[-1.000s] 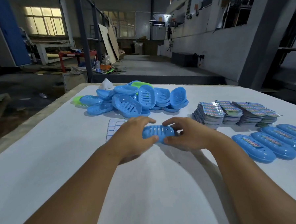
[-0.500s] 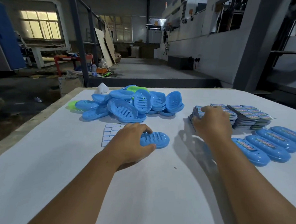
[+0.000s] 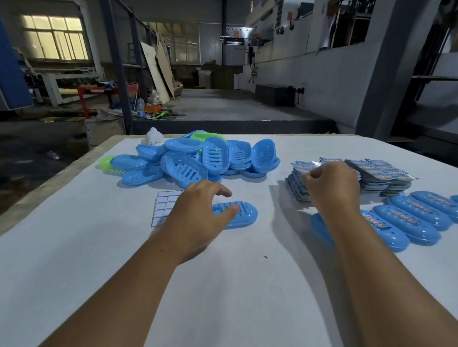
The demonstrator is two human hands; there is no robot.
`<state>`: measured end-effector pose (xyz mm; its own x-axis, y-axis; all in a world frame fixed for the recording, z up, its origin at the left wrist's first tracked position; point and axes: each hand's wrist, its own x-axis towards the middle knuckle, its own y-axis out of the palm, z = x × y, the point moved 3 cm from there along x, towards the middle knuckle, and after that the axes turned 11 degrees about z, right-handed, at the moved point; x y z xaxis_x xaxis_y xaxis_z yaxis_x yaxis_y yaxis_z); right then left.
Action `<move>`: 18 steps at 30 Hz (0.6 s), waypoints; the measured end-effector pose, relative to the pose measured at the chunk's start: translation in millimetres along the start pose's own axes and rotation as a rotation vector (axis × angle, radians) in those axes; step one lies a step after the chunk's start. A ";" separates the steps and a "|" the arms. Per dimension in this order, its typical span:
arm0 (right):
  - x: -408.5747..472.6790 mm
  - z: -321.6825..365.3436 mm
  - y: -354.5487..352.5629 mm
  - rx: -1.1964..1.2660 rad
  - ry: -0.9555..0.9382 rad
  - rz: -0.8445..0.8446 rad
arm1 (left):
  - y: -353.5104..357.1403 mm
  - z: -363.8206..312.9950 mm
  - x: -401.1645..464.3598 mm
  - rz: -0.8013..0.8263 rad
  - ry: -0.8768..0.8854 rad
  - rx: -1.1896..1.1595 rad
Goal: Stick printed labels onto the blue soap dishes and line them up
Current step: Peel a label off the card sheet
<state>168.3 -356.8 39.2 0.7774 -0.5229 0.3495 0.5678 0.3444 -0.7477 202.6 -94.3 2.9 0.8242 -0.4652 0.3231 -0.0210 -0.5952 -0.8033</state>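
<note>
Head view of a labelling bench. The left hand (image 3: pixel 198 217) is laid on the near-left end of a single blue soap dish (image 3: pixel 238 214), which lies upside down on the white table (image 3: pixel 229 292), slotted base uppermost. The thumb is pressed on the dish's base, the fingers are held only loosely bent, and the index finger is extended beyond the dish's far edge; the dish is not enclosed. Just to the left of this hand, partly covered by it, a sheet of small white adhesive squares (image 3: pixel 164 207) is seen flat on the table.

The right hand (image 3: pixel 330 186) is placed over the leftmost of the stacks of printed labels (image 3: pixel 376 176), with the fingers curled down at the top of the stack. Whether a label is pinched between fingertips cannot be told, since the fingertips are hidden by the back of the hand.

Beyond the left hand, a loose pile of unlabelled soap dishes (image 3: pixel 195 161) is heaped, most blue, with green dishes (image 3: pixel 106 161) showing at its left edge and top. A small white object (image 3: pixel 153 137) is seen at the far side of the pile.

To the near right of the right hand, a row of labelled dishes (image 3: pixel 416 216) is laid side by side, each bearing a printed strip; the nearest is partly hidden by the right forearm.
</note>
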 end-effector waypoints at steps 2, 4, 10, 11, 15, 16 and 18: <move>-4.7 14.1 -2.9 0.066 -0.135 -0.067 | -0.4 -1.7 0.7 -0.058 -0.058 -0.155; -17.0 35.2 -2.1 0.126 -0.323 -0.106 | -1.7 -2.4 3.0 -0.077 -0.138 -0.354; -63.2 83.8 27.6 0.222 -0.725 0.055 | -15.5 2.1 8.5 -0.162 -0.405 -0.682; -67.2 87.4 31.7 0.228 -0.758 0.089 | -16.4 4.2 8.1 -0.179 -0.425 -0.727; -72.1 89.4 47.9 0.197 -0.793 0.313 | -17.8 10.2 6.3 -0.223 -0.423 -0.800; -73.6 88.2 50.4 0.217 -0.785 0.362 | -18.2 10.8 6.4 -0.229 -0.411 -0.791; -73.1 85.8 51.2 0.326 -0.714 0.356 | -18.9 10.0 7.6 -0.224 -0.369 -0.735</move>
<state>163.7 -234.0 23.8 0.8457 0.2365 0.4784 0.2223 0.6589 -0.7187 214.9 -79.9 15.5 0.9818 -0.1178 0.1493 -0.0919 -0.9813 -0.1693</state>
